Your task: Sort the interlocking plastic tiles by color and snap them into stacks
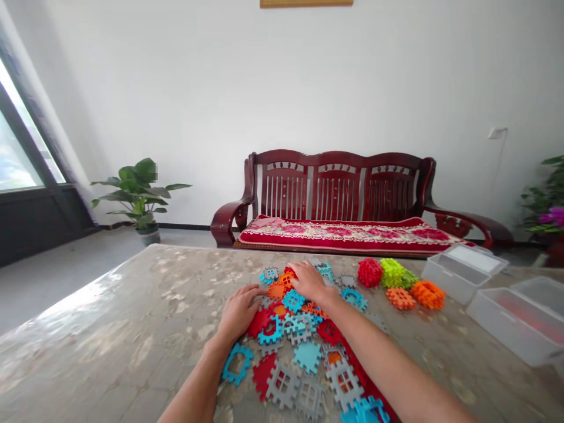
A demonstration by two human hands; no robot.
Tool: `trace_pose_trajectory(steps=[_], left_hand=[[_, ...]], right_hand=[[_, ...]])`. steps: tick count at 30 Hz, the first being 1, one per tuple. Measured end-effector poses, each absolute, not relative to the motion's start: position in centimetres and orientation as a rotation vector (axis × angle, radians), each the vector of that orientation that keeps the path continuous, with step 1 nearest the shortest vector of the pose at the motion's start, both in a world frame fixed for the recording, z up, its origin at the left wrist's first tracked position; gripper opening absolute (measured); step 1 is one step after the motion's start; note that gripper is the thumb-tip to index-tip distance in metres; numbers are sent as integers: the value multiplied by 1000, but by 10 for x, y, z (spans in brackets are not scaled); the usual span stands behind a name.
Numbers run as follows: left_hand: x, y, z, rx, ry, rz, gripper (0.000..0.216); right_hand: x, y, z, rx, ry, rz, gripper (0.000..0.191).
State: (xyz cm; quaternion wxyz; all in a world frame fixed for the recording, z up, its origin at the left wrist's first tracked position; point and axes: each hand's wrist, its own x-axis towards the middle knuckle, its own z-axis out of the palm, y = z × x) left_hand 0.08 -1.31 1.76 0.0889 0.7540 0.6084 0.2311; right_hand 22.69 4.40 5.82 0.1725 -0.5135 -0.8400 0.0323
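A pile of flat plastic interlocking building pieces with notched edges, in red, orange, blue and grey, covers the middle of the table. My left hand (238,310) rests at the pile's left side, fingers stretched toward an orange piece (277,291) and a red piece (259,320). Over the far part of the pile lies my right hand (310,283), its fingers reaching left to the red and orange pieces; the fingertips are partly hidden. Between the hands sits a blue window piece (293,301). Nearer me are grey window pieces (282,385) and a blue frame (238,364).
Red (369,272), lime green (391,272) and orange (427,294) clusters of pieces sit on the right. Beyond them stand clear plastic boxes (458,276), one with something reddish in it. A patterned cover lies on the table (132,329). A wooden bench (339,188) stands behind.
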Motion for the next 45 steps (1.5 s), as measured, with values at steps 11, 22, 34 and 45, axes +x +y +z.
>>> trace_pose_trajectory(steps=[11,22,34,45], left_hand=[[0,-13,17,2197,1802,701,38],[0,-11,14,2244,1817,686,38],[-4,-8,12,2267,1804,700,39],[-5,-7,10,2288,1789,716,39]], right_hand=[[219,41,66,-1476,-2360,24,34],[348,0,52,-1585,-1899,254,39],[345,-17,65,-1761,-2053,180,42],[325,-23,68,-1906,-2117,-37,34]])
